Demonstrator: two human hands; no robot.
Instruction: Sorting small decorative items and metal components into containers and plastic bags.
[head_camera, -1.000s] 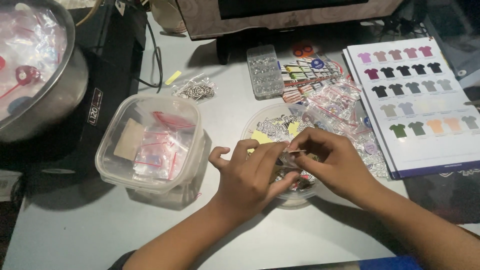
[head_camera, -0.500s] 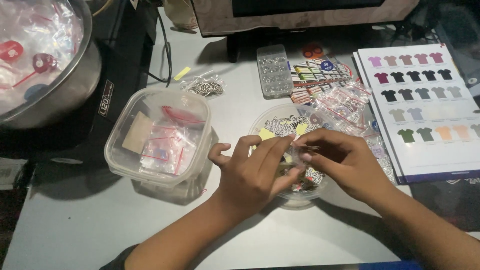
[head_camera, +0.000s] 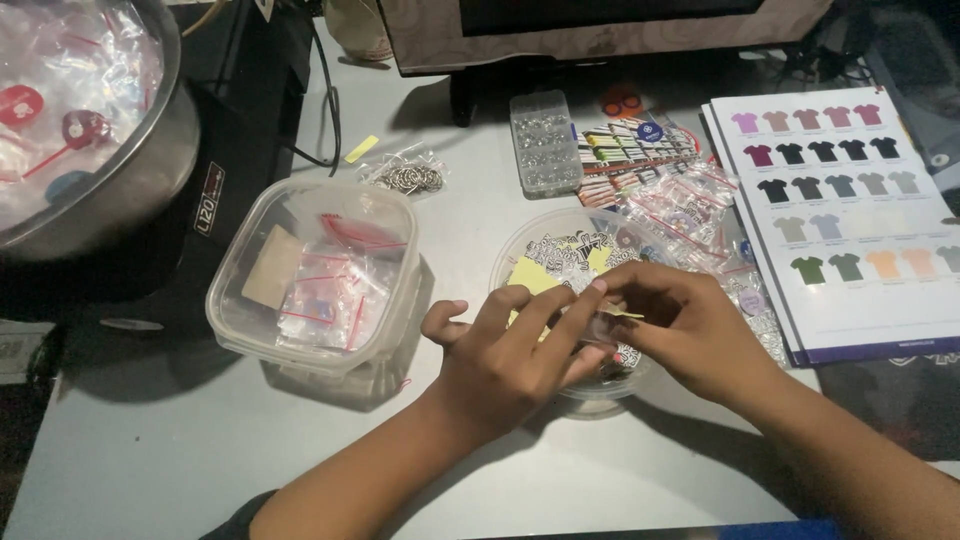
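Two hands are met over a round clear plastic tub (head_camera: 520, 250) of printed stickers on the grey desk (head_camera: 150, 450): a small glossy clear sleeve (head_camera: 600, 327) is pinched between the fingers of the left hand (head_camera: 510, 355) and the right hand (head_camera: 690, 330), both closed on it. A square lidless plastic container (head_camera: 240, 330) of red-striped zip bags is seen left.

1. A small craft or merchandise-packing workbench is indicated.
2. A shirt colour chart (head_camera: 850, 215) is laid on the grey table (head_camera: 180, 450).
3. Tubs of zip bags (head_camera: 315, 275), key rings (head_camera: 405, 178) and a bead organiser (head_camera: 545, 142) are seen.
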